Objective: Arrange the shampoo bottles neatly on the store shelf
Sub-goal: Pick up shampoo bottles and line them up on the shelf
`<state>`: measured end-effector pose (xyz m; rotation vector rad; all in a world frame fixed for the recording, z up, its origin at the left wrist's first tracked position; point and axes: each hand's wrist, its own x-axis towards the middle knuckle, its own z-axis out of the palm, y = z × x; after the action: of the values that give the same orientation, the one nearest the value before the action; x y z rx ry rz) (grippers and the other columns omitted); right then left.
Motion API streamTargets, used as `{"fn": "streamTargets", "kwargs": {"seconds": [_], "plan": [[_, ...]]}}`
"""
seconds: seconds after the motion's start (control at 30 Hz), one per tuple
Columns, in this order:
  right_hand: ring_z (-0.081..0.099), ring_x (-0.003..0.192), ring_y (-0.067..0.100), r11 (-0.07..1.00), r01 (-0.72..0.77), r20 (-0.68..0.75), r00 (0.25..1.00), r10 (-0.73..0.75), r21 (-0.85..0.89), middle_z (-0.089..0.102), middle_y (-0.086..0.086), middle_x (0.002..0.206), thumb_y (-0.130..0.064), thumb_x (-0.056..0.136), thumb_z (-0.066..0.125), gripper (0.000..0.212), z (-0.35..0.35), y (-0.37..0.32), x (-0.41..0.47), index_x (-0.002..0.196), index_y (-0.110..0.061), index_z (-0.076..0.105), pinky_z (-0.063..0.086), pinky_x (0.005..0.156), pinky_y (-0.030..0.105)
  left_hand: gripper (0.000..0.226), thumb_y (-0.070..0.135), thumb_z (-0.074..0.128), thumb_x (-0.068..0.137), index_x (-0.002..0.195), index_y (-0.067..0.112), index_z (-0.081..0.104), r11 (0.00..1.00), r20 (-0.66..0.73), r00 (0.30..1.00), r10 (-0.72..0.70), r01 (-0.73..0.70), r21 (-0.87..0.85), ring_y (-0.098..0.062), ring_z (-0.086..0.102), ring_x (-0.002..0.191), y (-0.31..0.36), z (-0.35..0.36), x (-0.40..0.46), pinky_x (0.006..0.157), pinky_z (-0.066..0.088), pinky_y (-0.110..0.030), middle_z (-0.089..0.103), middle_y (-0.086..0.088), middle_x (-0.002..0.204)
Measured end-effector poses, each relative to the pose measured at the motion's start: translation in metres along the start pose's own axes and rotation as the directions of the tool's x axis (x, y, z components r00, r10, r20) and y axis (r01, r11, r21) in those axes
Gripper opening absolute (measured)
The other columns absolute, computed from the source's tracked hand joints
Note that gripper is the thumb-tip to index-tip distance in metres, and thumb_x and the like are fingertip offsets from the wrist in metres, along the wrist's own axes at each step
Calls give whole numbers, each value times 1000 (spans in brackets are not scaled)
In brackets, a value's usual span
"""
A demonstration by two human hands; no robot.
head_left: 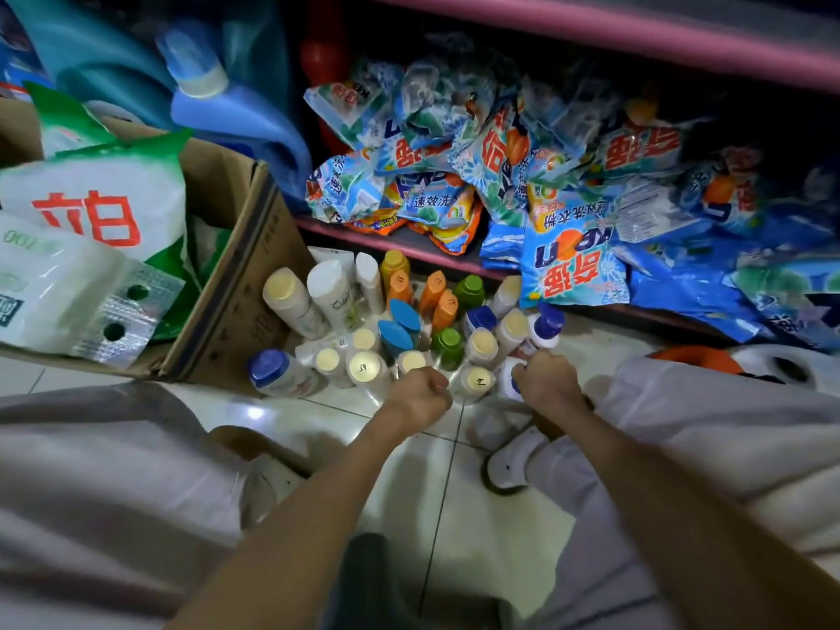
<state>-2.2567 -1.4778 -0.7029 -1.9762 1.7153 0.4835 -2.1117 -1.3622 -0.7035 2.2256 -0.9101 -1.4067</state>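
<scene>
Curled fingers of the right hand close round a white bottle with a blue cap at the near right edge of the cluster, while the left hand sits fisted just beside a cream-capped bottle; whether it actually holds anything I cannot tell, since its fingers are turned away.

The shampoo bottles stand crowded on the tiled floor, between the cardboard box and the pink shelf (which carries only detergent bags). By my reading, the arranging has hardly begun: none sit on the shelf.

Nearly all stand upright, long axes vertical, caps up. One blue-capped bottle at the near left leans over, cap toward the box.
</scene>
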Motion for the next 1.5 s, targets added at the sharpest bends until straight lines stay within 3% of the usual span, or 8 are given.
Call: {"fn": "streamTargets", "kwargs": {"seconds": [0.33, 0.43, 0.53, 0.7, 0.87, 1.07, 1.3, 1.5], "plan": [[48, 74, 22, 988, 151, -83, 985, -152, -13, 47, 1, 69, -46, 80, 62, 39, -80, -15, -45, 78, -10, 46, 33, 56, 29, 84, 36, 84, 63, 135, 31, 41, 949, -31, 956, 290, -292, -121, -13, 53, 115, 40, 69, -17, 87, 39, -21, 57, 7, 127], [62, 63, 23, 933, 42, 85, 993, -77, 358, 63, 8, 64, -38, 79, 64, 33, -103, -13, -49, 80, -6, 59, 42, 47, 25, 66, 42, 80, 63, 120, 35, 49, 917, -227, 927, 298, -345, -201, -7, 58, 98, 45, 72, -19, 79, 45, -21, 62, 13, 110], [70, 53, 23, 808, -130, 255, 967, -26, 575, 71, 14, 64, -36, 90, 56, 37, -118, -6, -31, 84, 0, 65, 58, 50, 29, 50, 31, 81, 64, 106, 32, 54, 912, -182, 946, 267, -309, -269, -9, 61, 95, 33, 53, -15, 76, 49, -22, 63, 16, 98], [63, 95, 30, 989, -83, 100, 992, 71, 122, 60, 16, 112, -29, 90, 57, 35, -93, 17, 32, 116, -6, 53, 55, 84, 38, 44, 37, 82, 65, 99, 38, 56, 786, -188, 980, 63, -165, -596, -6, 62, 99, 5, 23, -15, 81, 50, -24, 66, 15, 100], [48, 122, 31, 981, 100, 91, 989, -116, 168, 47, 13, 137, -30, 89, 63, 62, -43, 11, 58, 141, -13, 34, 43, 93, 38, 49, 41, 82, 62, 106, 29, 64, 691, -209, 977, -36, -127, -712, -16, 68, 96, -5, -7, -18, 91, 53, -45, 73, 6, 100], [56, 109, 36, 995, 82, -152, 984, -89, -53, 56, 21, 121, -23, 93, 57, 40, -27, 9, 61, 127, -5, 44, 40, 73, 33, 39, 26, 78, 76, 111, 20, 62, 705, -201, 980, 7, -147, -693, -24, 67, 99, 3, -30, -31, 91, 52, -49, 71, -5, 105], [58, 91, 38, 987, 145, -323, 933, -161, -74, 62, 20, 93, -26, 89, 60, 27, -99, 5, -4, 90, 0, 55, 37, 64, 29, 26, 26, 74, 79, 104, 22, 66, 684, -216, 958, 189, -286, -671, -12, 71, 88, 38, -81, -62, 70, 55, -24, 75, 4, 95], [67, 52, 21, 833, 283, -444, 895, -50, 476, 70, 7, 67, -27, 82, 70, 19, -209, 33, -111, 74, -10, 65, 55, 60, 34, 24, 30, 73, 79, 99, 18, 67, 501, -376, 870, 318, -491, -713, -18, 72, 87, 92, -156, -98, 73, 58, -33, 75, -2, 93]]}}
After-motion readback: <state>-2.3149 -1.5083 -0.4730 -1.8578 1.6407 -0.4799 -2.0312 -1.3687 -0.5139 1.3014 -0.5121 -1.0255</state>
